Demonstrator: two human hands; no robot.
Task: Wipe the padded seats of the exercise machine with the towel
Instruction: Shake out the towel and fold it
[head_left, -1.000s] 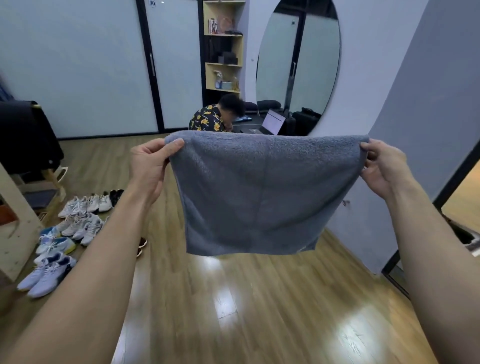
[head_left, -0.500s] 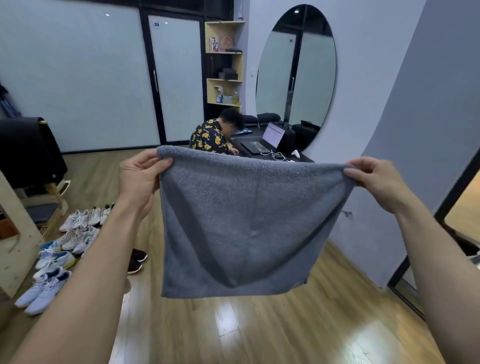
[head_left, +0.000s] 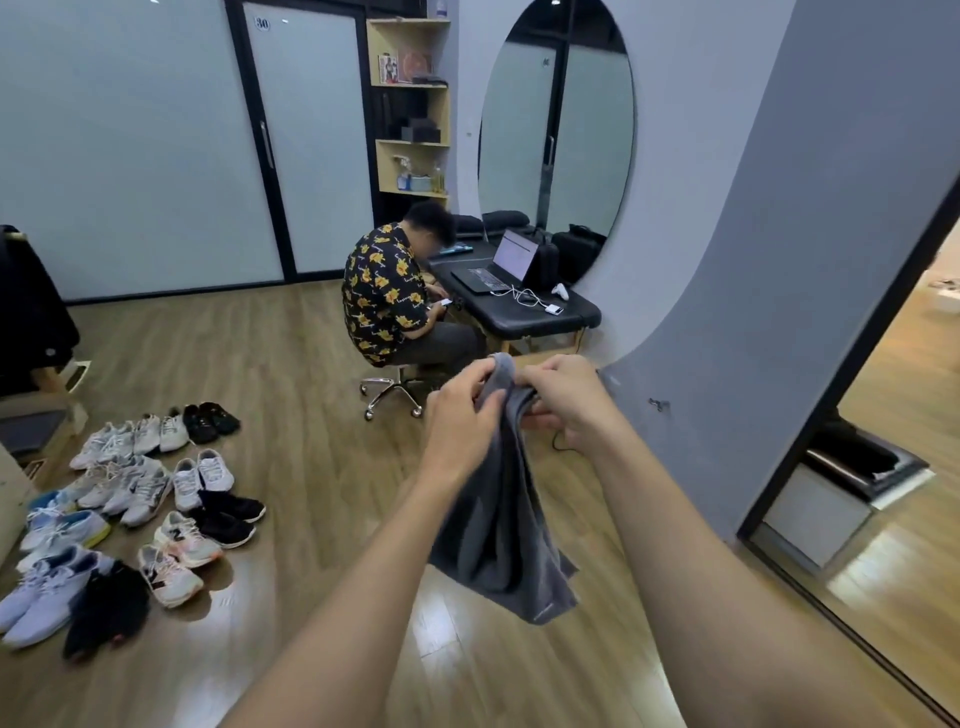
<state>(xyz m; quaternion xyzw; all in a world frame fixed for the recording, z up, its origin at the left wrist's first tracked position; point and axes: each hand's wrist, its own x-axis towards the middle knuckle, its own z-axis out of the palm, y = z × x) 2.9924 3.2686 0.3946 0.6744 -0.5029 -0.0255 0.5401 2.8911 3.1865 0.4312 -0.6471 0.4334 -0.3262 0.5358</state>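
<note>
With both hands brought together mid-frame in head view: L hand (head_left: 460, 415) & R hand (head_left: 569, 400) each pinched shut on top edge of grey towel (head_left: 498, 525), fingers curled into bunched cloth. Towel gathered at top, small fold poking up between the thumbs, rest hanging down in loose folds above wooden floor (head_left: 311, 395), touching nothing below. Lower corner dropping toward bottom centre, part of left edge hidden behind L forearm. Both forearms running in from bottom edge, elbows cut off.

Further back: seated person (head_left: 387, 296) in patterned shirt on wheeled stool (head_left: 392, 389), bent over phone, beside black padded table (head_left: 524, 317); near end of table blocked by the hands. Laptop (head_left: 506, 267) open on it, cables & small white items next to it, too small to tell. Oval mirror (head_left: 556, 119) on wall behind. Shelf unit (head_left: 410, 104) w/ small objects, not readable. Shoes (head_left: 135, 509) scattered on floor at left, some cut by frame edge. Dark padded shape at far left edge, mostly out of frame. Doorway at right showing another room, contents unclear.
</note>
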